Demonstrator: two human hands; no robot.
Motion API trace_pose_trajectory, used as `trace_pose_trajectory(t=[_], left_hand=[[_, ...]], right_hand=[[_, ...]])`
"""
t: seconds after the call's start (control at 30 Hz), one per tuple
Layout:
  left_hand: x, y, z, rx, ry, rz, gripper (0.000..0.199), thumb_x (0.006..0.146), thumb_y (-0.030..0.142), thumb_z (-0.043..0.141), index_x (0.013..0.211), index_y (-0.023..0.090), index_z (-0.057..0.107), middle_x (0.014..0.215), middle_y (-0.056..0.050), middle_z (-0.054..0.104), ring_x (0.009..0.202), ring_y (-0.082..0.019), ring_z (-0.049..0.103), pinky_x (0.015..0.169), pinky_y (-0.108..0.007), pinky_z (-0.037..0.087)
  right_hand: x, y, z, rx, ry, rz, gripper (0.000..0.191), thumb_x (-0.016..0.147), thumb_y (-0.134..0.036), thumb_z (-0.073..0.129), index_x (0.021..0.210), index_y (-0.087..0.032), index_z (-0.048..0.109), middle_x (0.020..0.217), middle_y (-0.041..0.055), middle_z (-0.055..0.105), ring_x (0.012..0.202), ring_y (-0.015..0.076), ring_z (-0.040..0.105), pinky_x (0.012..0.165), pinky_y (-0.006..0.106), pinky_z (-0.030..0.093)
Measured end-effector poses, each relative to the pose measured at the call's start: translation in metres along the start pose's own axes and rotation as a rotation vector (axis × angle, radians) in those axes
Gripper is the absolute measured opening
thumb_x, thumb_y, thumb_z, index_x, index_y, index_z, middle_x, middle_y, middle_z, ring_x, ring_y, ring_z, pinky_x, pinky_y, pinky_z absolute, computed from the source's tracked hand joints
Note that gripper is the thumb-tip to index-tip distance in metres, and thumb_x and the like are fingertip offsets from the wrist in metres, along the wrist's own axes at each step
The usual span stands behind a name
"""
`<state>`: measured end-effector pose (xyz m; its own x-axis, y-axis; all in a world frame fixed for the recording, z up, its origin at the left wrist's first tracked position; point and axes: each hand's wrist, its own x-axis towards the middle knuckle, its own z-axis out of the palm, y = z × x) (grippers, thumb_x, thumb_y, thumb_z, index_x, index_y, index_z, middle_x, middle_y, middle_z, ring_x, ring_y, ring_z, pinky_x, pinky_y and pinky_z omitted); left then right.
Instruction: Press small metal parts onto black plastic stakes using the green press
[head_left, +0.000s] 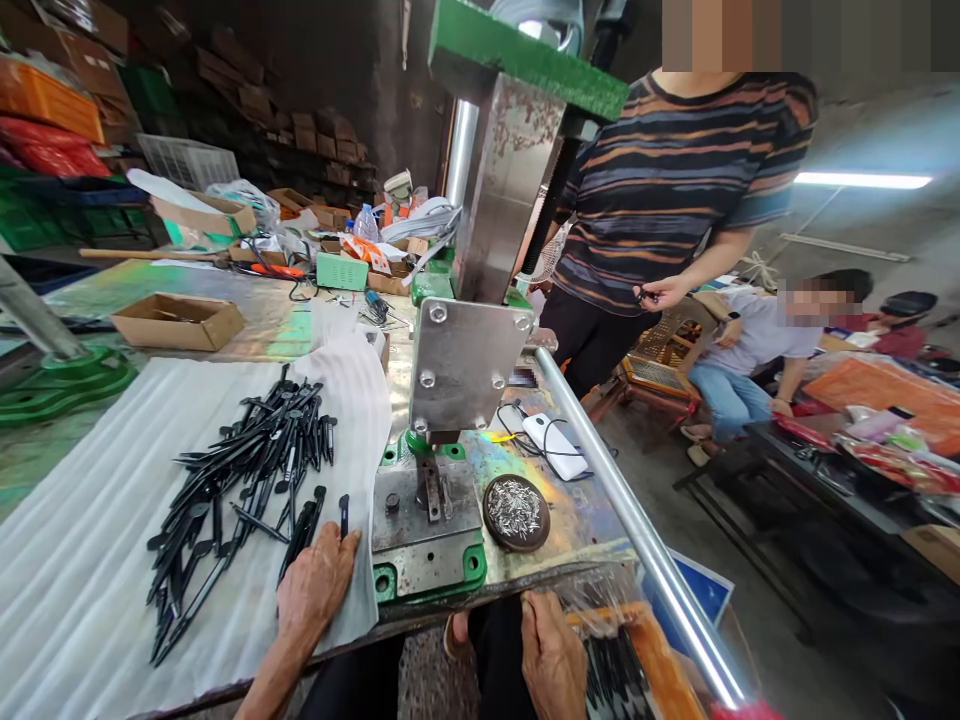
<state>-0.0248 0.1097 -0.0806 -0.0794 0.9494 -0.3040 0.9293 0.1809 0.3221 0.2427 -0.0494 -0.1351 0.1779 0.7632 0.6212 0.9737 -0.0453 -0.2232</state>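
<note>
The left hand (pixel 319 585) is held open, with its fingers spread on a white cloth (pixel 82 520), just beside a heap of black plastic spikes (pixel 255 480). The right hand (pixel 551 655) is curled at the near edge of the counter (pixel 592 535), and whether anything is gripped by it cannot be told. Between the hands, a steel die block (pixel 426 520) is set under a metal press (pixel 469 365), with a round dish of small metal pins (pixel 516 512) placed just beside it. A white power bank (pixel 553 446) and a cardboard tray (pixel 178 322) are laid on the iridescent counter. Cartons (pixel 300 135) are stacked on shelving behind. A person in a striped shirt (pixel 675 190) is standing across the counter, and a seated person (pixel 750 340) is seen beside a table of orange and red packets (pixel 877 410).
</note>
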Motion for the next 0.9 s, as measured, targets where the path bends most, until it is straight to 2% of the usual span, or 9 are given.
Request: trace_pose_trajectory(t=[0.67,0.9], left_hand=[[0.0015,-0.0021,0.0025,0.067,0.007,0.018,0.036,0.093,0.044,0.022,0.089,0.021,0.050,0.085,-0.012,0.069,0.088,-0.030,0.067,0.071,-0.034,0.043],[0.0005,-0.0004,0.0006,0.045,-0.011,0.002,0.038,0.093,0.045,0.018,0.088,0.022,0.047,0.089,-0.013,0.068,0.090,-0.032,0.066,0.071,-0.037,0.043]], right_hand=[[0.0028,-0.0023,-0.0016,0.022,-0.054,0.039,0.039,0.102,-0.032,0.026,0.080,-0.020,0.056,0.068,0.0036,0.057,0.057,0.0172,0.058,0.053,0.027,0.039],[0.0039,-0.0021,-0.0027,0.055,-0.068,0.045,0.035,0.102,-0.031,0.028,0.084,-0.021,0.056,0.070,0.0032,0.058,0.060,0.0178,0.058,0.055,0.027,0.041]])
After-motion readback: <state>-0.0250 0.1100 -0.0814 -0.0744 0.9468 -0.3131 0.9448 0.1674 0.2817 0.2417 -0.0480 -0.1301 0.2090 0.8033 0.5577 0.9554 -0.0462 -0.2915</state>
